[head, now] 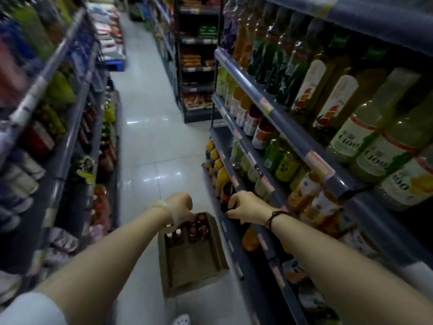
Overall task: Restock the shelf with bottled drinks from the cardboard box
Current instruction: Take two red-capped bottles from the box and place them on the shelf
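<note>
upright bottles (195, 227) in cardboard box (192, 266), long side up-aisle

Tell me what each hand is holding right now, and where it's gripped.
Left hand reaches over the cardboard box; right hand curls at the lower shelf. Whether either grips a bottle cannot be told.

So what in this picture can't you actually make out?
- Left hand, head view: fingers curl down over the cardboard box, so any grip is hidden.
- Right hand: fingers reach into the dark low shelf; whether they hold a bottle is unclear.
- Bottles in the box: only caps show, labels too small.
- Left-side shelves: motion blur smears the goods.
- Person's body: cut off by the bottom edge.
</note>
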`<action>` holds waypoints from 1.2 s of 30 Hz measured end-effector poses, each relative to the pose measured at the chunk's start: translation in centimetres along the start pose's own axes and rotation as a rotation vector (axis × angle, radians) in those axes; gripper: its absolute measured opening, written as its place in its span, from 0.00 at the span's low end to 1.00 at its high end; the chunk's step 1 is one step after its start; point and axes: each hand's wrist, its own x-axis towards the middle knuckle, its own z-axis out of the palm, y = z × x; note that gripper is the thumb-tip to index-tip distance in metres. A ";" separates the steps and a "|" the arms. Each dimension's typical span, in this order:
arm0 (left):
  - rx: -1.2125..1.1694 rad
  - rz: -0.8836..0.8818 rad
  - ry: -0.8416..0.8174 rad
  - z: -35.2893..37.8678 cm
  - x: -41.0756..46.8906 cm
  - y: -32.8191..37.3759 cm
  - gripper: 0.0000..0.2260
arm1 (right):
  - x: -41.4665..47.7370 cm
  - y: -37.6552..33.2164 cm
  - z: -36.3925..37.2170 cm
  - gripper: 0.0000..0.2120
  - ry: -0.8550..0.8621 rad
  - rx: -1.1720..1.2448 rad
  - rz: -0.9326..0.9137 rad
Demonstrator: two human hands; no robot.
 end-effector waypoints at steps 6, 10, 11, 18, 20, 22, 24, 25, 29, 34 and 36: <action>-0.047 -0.103 0.018 0.9 0.2 -4.8 0.13 | 3.8 -1.3 3.7 0.13 -0.062 -0.076 -0.069; -0.067 -0.131 0.009 1.1 2.2 -7.4 0.13 | 6.7 -2.1 5.2 0.17 -0.088 -0.099 -0.068; -0.073 -0.136 0.005 1.1 2.8 -8.0 0.14 | 7.5 -2.2 5.5 0.17 -0.091 -0.104 -0.064; -0.098 -0.127 -0.007 0.9 8.1 -10.3 0.14 | 12.8 -2.5 6.9 0.14 -0.089 -0.098 -0.038; -0.096 -0.128 -0.011 1.3 9.4 -10.6 0.14 | 14.0 -2.3 7.1 0.15 -0.100 -0.098 -0.032; -0.102 -0.135 -0.026 1.8 10.7 -10.8 0.14 | 15.2 -1.8 7.2 0.15 -0.110 -0.087 -0.028; -0.108 -0.143 -0.046 2.3 12.2 -10.9 0.15 | 16.6 -1.1 7.3 0.18 -0.114 -0.073 -0.024; -0.107 -0.144 -0.051 2.6 13.0 -11.0 0.16 | 17.4 -0.7 7.4 0.19 -0.117 -0.067 -0.021; -0.141 -0.158 -0.058 4.2 16.3 -10.9 0.12 | 20.4 1.2 7.7 0.20 -0.144 -0.077 -0.022; -0.197 -0.194 -0.047 7.7 20.7 -11.2 0.06 | 24.8 4.6 9.3 0.17 -0.176 -0.090 0.011; -0.217 -0.205 -0.050 9.6 22.7 -11.7 0.09 | 26.6 6.0 10.4 0.16 -0.179 -0.069 0.020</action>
